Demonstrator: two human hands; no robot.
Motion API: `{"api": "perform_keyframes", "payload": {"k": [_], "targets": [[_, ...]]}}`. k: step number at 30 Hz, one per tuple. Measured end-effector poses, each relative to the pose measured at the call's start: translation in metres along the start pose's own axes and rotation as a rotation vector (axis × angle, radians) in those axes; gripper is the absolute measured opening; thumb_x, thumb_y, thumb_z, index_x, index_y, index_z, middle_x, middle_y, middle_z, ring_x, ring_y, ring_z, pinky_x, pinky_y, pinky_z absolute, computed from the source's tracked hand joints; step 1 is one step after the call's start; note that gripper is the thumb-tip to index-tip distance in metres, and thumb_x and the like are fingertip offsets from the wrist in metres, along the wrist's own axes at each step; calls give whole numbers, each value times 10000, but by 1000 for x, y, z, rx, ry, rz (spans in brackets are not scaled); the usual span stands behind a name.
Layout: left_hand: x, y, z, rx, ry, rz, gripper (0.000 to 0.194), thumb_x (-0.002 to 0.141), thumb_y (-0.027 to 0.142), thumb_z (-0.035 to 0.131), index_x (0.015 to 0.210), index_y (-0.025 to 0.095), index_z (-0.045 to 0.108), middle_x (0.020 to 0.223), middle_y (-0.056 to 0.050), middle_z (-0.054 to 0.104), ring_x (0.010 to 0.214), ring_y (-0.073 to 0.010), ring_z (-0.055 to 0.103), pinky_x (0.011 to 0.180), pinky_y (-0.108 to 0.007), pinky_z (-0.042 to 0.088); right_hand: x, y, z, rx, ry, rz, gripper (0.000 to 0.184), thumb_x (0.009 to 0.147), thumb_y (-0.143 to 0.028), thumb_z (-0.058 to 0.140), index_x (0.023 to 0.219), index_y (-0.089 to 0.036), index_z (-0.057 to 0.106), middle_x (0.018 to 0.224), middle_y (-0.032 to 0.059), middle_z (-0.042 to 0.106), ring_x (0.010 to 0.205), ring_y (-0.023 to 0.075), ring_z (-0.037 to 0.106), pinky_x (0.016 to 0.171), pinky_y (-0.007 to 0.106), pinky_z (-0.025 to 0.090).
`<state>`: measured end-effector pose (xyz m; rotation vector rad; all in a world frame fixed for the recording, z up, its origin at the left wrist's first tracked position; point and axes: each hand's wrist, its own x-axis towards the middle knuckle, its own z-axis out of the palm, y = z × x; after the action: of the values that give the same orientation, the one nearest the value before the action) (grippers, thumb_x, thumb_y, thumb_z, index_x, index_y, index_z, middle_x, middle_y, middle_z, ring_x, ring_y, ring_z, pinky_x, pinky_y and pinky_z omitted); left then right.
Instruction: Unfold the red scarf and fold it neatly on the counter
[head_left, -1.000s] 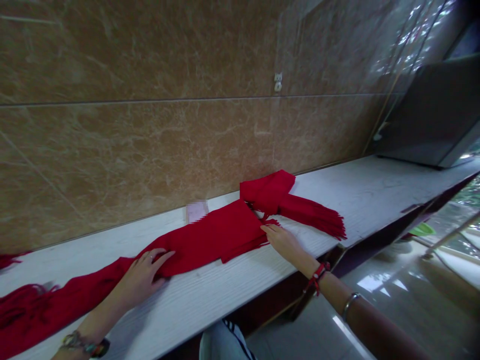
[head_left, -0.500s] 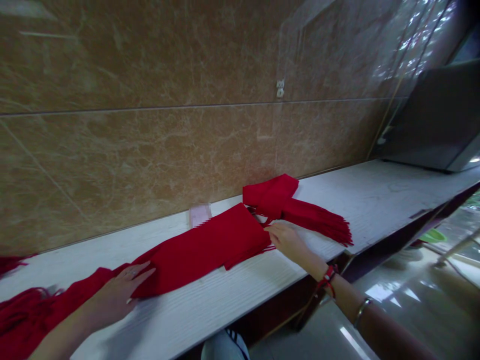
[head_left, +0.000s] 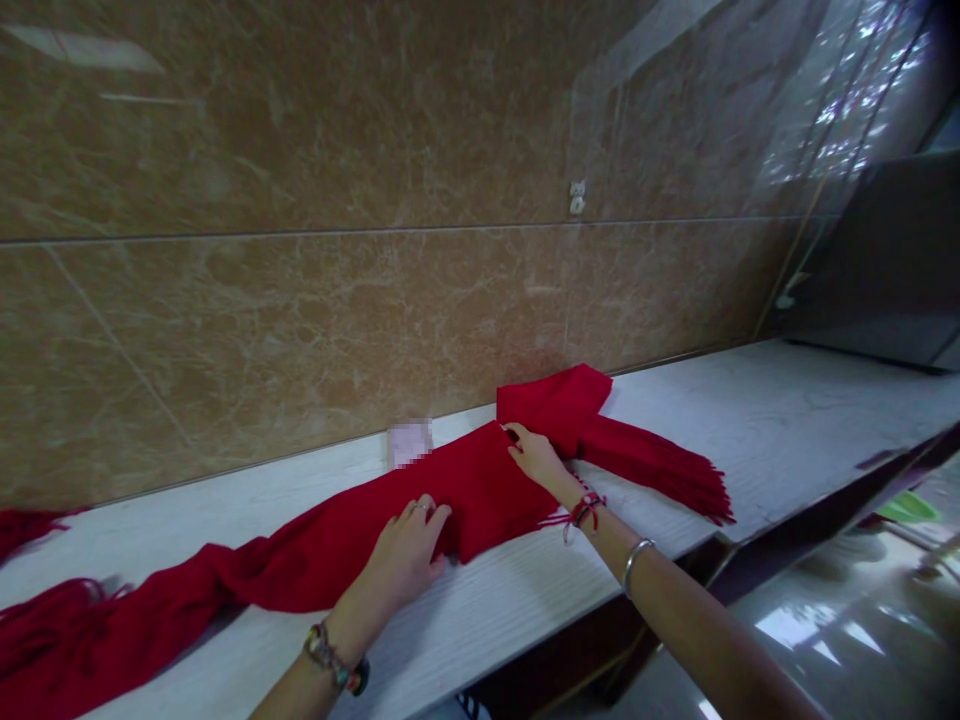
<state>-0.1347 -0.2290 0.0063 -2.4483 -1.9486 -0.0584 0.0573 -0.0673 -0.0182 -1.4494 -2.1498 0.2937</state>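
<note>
A long red scarf (head_left: 345,520) with fringed ends lies along the white counter, its right part folded over in a flat layer. My right hand (head_left: 541,462) is at the far right corner of that layer, thumb and fingers closed on its edge. My left hand (head_left: 405,550) rests on the scarf near the lower edge of the fold, fingers bent and thumb apart. Just beyond my right hand, a second red scarf (head_left: 559,400) lies folded with its fringed end pointing right.
Against the tiled wall lies a small blurred pinkish card (head_left: 409,443). More red fringe (head_left: 30,530) shows at the far left. A large dark appliance (head_left: 885,270) stands on the right end of the white counter (head_left: 795,410). Below it is a green basin (head_left: 907,507).
My right hand has moved from the near side of the scarf's end to its far corner. My left hand slid left, then came right to the fold's edge. The view has shifted slightly.
</note>
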Motion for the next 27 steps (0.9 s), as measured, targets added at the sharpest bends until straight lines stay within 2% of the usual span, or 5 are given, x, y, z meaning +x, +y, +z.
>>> {"api": "perform_keyframes", "payload": {"k": [6, 14, 20, 25, 27], "targets": [[-6, -1, 10, 96, -65, -86, 508, 738, -16, 344, 1201, 180, 420, 1183, -138, 481, 1045, -236, 503, 850, -393, 434, -3, 4, -9, 47, -14, 18, 446, 753, -145, 540, 1191, -164, 455, 804, 37, 670, 718, 149, 623, 649, 220, 441], [-21, -4, -4, 93, 23, -50, 401, 784, 16, 336, 1098, 186, 517, 1097, -98, 518, 1034, -218, 482, 884, -349, 420, -1, 7, -13, 37, -14, 47, 364, 770, -157, 507, 1132, -186, 514, 786, 16, 666, 697, 129, 615, 646, 225, 456], [-31, -4, 19, 69, -95, -11, 533, 746, -28, 316, 1199, 208, 467, 1176, -106, 486, 1043, -214, 490, 866, -360, 432, -18, 14, -2, -52, -35, 29, 378, 743, -116, 536, 1121, -132, 532, 850, 84, 648, 783, 185, 611, 721, 275, 452], [-19, -21, 11, -12, -95, -71, 440, 793, 285, 479, 1230, 234, 452, 1319, -114, 372, 1186, -304, 363, 911, -476, 372, -13, 0, -4, -118, 44, -122, 417, 807, -151, 458, 1223, -128, 443, 1146, 140, 523, 1043, 202, 501, 863, 292, 405], [-6, -31, 5, -102, -14, -63, 453, 827, 404, 423, 1240, 219, 438, 1325, -111, 366, 1195, -279, 359, 927, -446, 367, -6, -11, -4, -165, 68, -248, 397, 836, -182, 423, 1228, -117, 439, 1198, 147, 485, 1105, 207, 448, 904, 308, 381]]}}
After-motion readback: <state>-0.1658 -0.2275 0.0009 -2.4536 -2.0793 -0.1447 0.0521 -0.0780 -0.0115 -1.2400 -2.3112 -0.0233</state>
